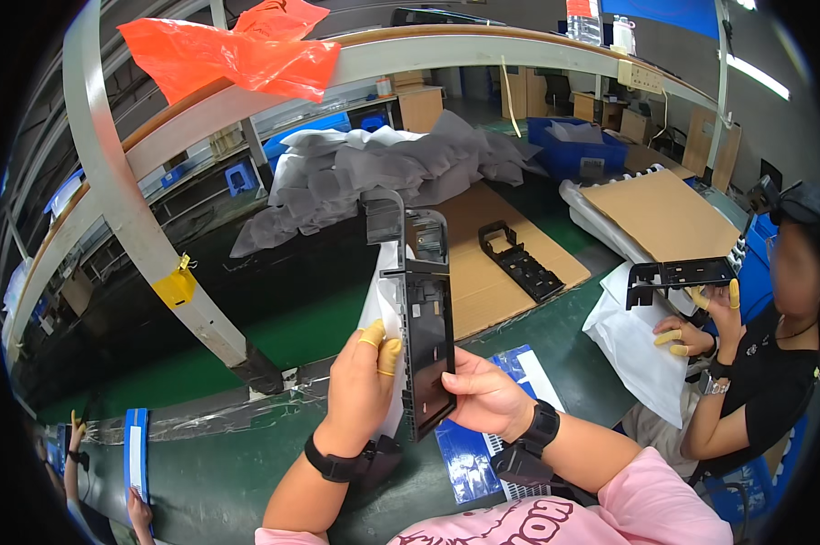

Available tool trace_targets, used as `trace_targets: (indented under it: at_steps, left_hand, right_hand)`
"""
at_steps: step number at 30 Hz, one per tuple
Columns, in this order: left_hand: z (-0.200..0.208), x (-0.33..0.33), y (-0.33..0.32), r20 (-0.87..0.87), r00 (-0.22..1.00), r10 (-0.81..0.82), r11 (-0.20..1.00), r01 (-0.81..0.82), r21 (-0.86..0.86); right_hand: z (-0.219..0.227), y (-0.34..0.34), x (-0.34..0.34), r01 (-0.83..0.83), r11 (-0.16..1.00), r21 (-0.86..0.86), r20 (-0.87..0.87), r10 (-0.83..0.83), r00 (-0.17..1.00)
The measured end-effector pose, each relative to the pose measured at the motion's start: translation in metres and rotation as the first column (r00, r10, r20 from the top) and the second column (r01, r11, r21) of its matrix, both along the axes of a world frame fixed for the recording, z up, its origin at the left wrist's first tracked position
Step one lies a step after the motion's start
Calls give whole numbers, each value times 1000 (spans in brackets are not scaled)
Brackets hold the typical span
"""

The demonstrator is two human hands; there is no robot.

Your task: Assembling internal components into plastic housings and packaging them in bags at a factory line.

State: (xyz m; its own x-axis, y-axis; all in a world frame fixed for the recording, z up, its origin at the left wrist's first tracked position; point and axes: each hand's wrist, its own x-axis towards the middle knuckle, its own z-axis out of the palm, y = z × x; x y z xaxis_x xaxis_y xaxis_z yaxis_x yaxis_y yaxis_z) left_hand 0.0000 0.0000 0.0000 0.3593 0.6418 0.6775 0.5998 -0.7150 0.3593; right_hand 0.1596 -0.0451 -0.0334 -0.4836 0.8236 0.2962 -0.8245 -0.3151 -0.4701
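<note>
Upright in front of me is a black plastic frame part [427,318] with a loop-shaped upper end. My left hand [365,377] grips its left side and wears yellow finger cots on two fingers. A white sheet or bag [387,304] is pinched under those fingers, partly behind the part. My right hand [490,392] holds the lower right edge, thumb on the near face. A second black frame part [522,263] of similar shape lies on a flat piece of cardboard [483,304] beyond my hands.
White bagged items [374,173] are heaped at the back. A blue folder [469,459] lies on the green table [219,481]. To the right, a co-worker [782,354] holds another black frame part [682,272] and a white bag [642,350]. A metal post [147,200] rises at left.
</note>
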Motion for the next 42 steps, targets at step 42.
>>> trace_targets:
  at_steps: [42]
  left_hand:
    - [4, -30, 22, -110, 926, 360, 928, -368, -60]
  right_hand:
    - [35, -96, 42, 117, 641, 759, 650, -734, -194]
